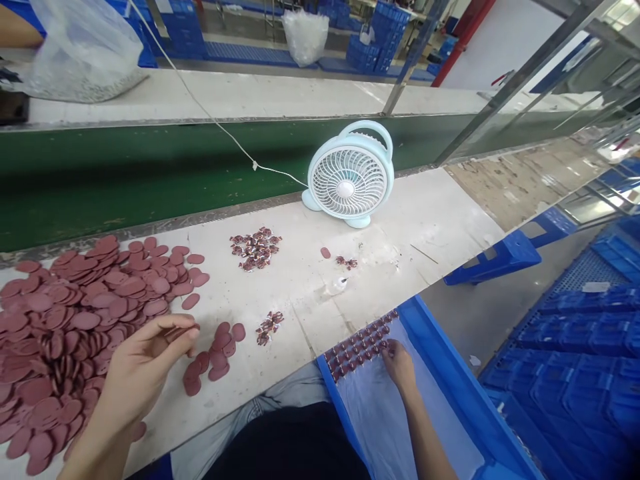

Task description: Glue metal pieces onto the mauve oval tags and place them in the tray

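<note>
My left hand (pixel 150 357) is closed in a pinch above the edge of a large heap of maroon oval discs (pixel 85 320). Between its thumb and fingers the edge of one such disc shows, mostly hidden. Just right of it lies a small group of the same discs (pixel 219 350). My right hand (pixel 399 365) reaches into a blue tray (pixel 450 380) lined with a pale sheet. Its fingertips are pinched on a small brown piece at the end of rows of shiny brown pieces (pixel 357 347).
Small brown-and-white parts lie in a larger pile (pixel 256 248), a cluster (pixel 269 328) and a few more (pixel 347 262). A small white bottle (pixel 337 287) with a dark tip lies nearby. A light-blue fan (pixel 350 177) stands at the table's back. Blue crates (pixel 585 340) fill the right.
</note>
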`<state>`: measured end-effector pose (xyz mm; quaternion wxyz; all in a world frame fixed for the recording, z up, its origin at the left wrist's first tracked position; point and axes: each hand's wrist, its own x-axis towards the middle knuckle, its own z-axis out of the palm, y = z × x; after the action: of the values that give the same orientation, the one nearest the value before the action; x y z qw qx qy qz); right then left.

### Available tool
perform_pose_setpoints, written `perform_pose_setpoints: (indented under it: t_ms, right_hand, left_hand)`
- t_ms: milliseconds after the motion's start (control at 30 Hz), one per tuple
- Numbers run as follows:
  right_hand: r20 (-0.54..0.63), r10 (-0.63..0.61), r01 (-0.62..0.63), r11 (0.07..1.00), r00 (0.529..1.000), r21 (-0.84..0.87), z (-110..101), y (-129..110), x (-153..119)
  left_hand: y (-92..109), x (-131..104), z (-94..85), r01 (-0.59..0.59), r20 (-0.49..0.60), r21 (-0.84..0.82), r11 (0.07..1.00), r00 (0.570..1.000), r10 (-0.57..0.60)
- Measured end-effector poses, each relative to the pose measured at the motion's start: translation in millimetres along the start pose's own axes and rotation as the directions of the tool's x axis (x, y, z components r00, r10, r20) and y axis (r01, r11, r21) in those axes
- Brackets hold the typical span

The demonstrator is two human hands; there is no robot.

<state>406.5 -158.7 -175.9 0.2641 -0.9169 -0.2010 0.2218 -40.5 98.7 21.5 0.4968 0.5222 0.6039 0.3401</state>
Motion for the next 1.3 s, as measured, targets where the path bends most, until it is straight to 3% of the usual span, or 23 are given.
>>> perform_pose_setpoints:
  t_ms: [100, 200, 267, 367, 400, 467, 533, 600, 700, 800, 933, 1000, 1133, 1300]
  right_hand:
    - [-0.129, 0.014, 0.008, 0.985, 0.992, 0.173, -19.6, -36.4, -15.2]
    - [-0.202, 0.003, 0.083, 0.905, 0.979, 0.416, -32.3, -90.8, -41.4]
    - [-0.108, -0.048, 0.103, 0.797, 0.993, 0.595, -30.8, -133.5, -61.6]
    - [0.200, -0.184, -0.034, 0.648, 0.962, 0.761, -15.1, -194.8, -81.9]
    - [0.313, -0.235, -0.125, 0.582, 0.920, 0.804, -7.8, -212.1, -83.3]
    - [0.510, -0.371, -0.388, 0.355, 0.776, 0.850, 7.2, -240.1, -77.4]
    - [0.590, -0.531, -0.644, 0.105, 0.608, 0.758, 20.3, -259.7, -64.4]
    - [0.594, -0.626, -0.768, -0.013, 0.505, 0.640, 28.3, -272.8, -53.6]
    - [0.605, -0.648, -0.804, -0.017, 0.462, 0.595, 26.1, -285.2, -60.2]
    - [0.613, -0.603, -0.718, 0.092, 0.511, 0.690, 12.8, -294.6, -99.1]
    - [0.517, -0.576, -0.328, 0.405, 0.633, 0.853, 5.5, -302.8, -161.5]
    - [0.439, -0.601, -0.111, 0.503, 0.668, 0.857, 9.5, -301.8, -181.2]
    - [0.256, -0.694, 0.225, 0.522, 0.673, 0.823, 20.4, -294.2, -194.6]
    - [0.136, -0.735, 0.407, 0.508, 0.664, 0.759, 25.6, -294.8, -194.8]
  left_hand:
    - [-8.1, -18.7, -3.3, 0.238, 0.122, -0.374, 0.896, 0.971, -0.207]
    - [-12.7, -42.5, 3.3, 0.364, 0.216, -0.553, 0.749, 0.931, -0.293]
    - [-14.7, -57.1, 14.4, 0.418, 0.263, -0.604, 0.678, 0.908, -0.325]
    - [-18.2, -71.9, 33.4, 0.470, 0.371, -0.673, 0.571, 0.882, -0.290]
    - [-19.7, -74.8, 38.4, 0.476, 0.411, -0.691, 0.544, 0.878, -0.246]
    - [-22.8, -78.6, 44.9, 0.483, 0.474, -0.718, 0.502, 0.867, -0.156]
    - [-25.5, -80.8, 46.9, 0.475, 0.497, -0.732, 0.489, 0.862, -0.095]
    - [-27.3, -82.2, 46.3, 0.469, 0.501, -0.743, 0.478, 0.863, -0.069]
    - [-28.1, -83.5, 45.4, 0.485, 0.510, -0.755, 0.441, 0.857, -0.070]
    - [-26.3, -84.0, 48.1, 0.508, 0.513, -0.755, 0.415, 0.851, -0.107]
    - [-19.5, -85.6, 54.1, 0.537, 0.533, -0.748, 0.390, 0.836, -0.129]
    - [-14.9, -86.8, 55.4, 0.552, 0.553, -0.743, 0.377, 0.825, -0.118]
    - [-8.0, -87.9, 54.0, 0.556, 0.572, -0.742, 0.376, 0.817, -0.080]
    - [-8.9, -87.6, 52.3, 0.548, 0.556, -0.743, 0.384, 0.825, -0.102]
